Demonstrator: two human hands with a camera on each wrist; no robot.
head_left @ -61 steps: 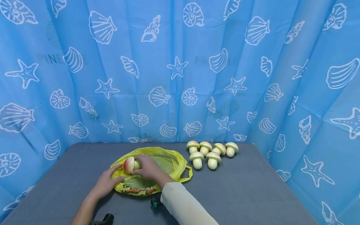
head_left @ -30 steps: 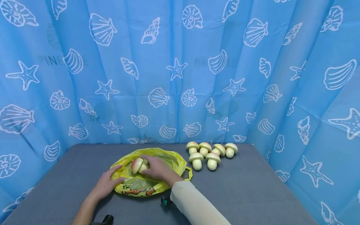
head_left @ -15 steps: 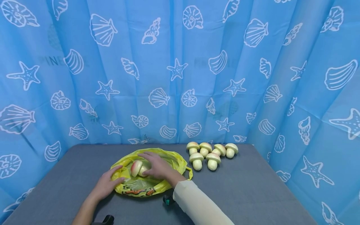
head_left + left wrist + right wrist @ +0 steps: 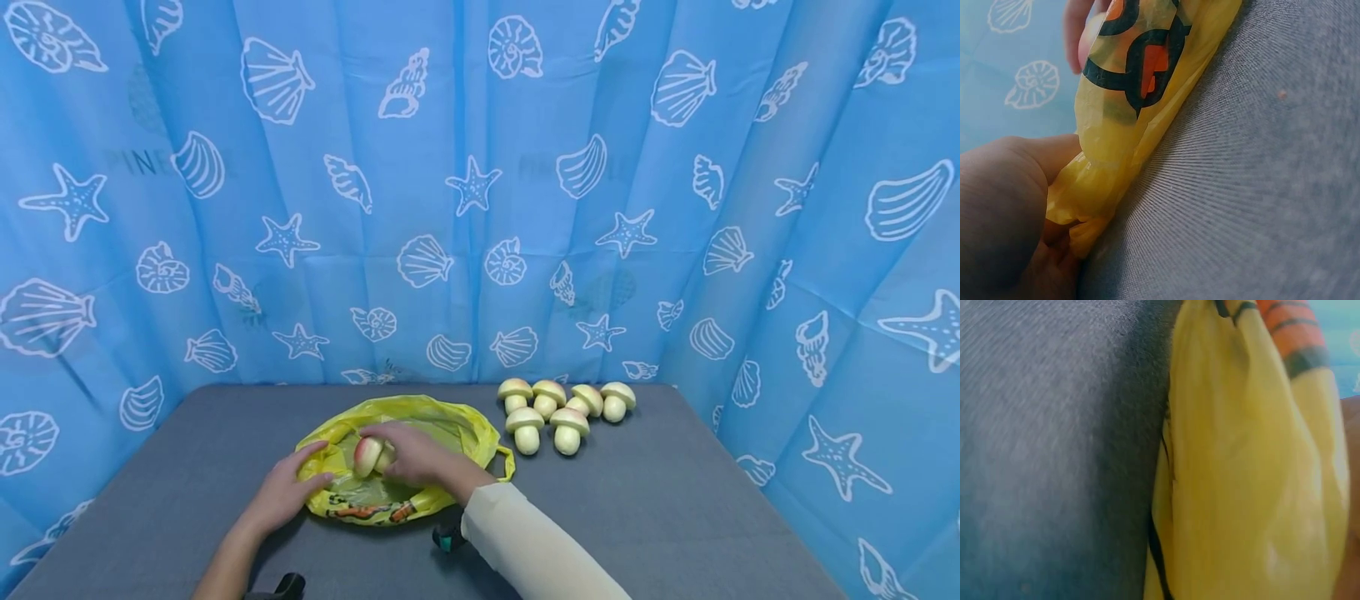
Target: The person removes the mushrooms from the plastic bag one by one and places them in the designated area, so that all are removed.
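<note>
A yellow plastic bag [image 4: 337,496] with a black and orange print lies on the table with its mouth spread wide. My left hand [image 4: 279,490] holds the left edge of the bag; in the left wrist view its thumb [image 4: 1054,150] reaches over the bunched plastic. Inside the bag's mouth, my right hand [image 4: 412,454] grips a toy mushroom [image 4: 367,457] by the stem, its red-tinged cap facing left. The right wrist view is mostly filled by the bag's side [image 4: 1247,475], which hides the fingers there.
Several more pale toy mushrooms [image 4: 567,429] stand in two rows at the back right of the grey table [image 4: 637,517]. A bag handle [image 4: 506,462] sticks out toward them. Behind the table hangs a blue curtain [image 4: 465,250] with shell prints.
My right hand has carried the mushroom rightward and lower into the bag, loosened its fingers about half a second ago, and closed round it again. My left hand stays at the bag's edge.
</note>
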